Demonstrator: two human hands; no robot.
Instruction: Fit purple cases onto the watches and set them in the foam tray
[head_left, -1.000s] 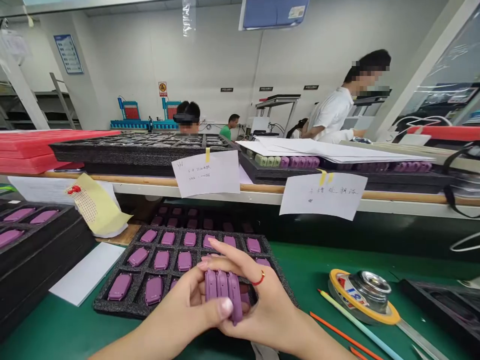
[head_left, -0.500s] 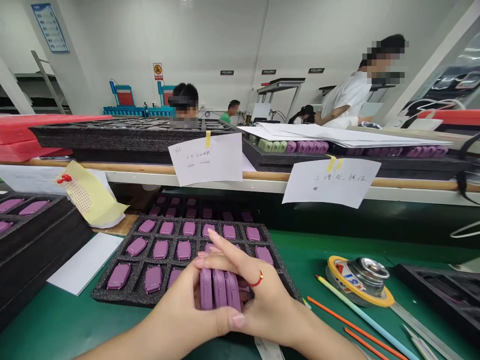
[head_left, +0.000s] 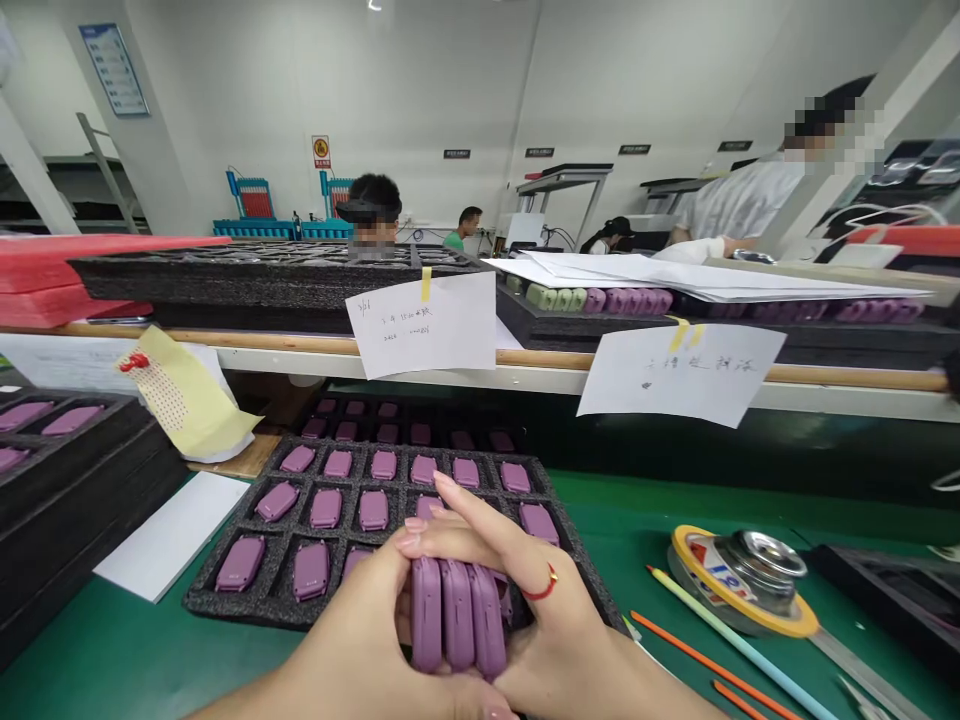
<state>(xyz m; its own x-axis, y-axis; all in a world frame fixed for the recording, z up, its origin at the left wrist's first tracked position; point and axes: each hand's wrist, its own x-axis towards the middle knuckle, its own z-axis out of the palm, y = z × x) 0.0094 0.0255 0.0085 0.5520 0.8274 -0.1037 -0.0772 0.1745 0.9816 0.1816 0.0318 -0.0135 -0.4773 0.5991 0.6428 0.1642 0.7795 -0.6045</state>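
The left hand and right hand cover the backs of the purple cases, so it's hard to tell if there are more than three. Their arms, and part of the left thumb, are cut off at the bottom. The thumb sits lower than in the last picture, so more of the cases' bottom ends show. The person in white is now partly behind the post. The cases are smooth and round-cornered, standing side by side. Both hands' grip is closed round them, in front of the black foam tray on the green tabletop.
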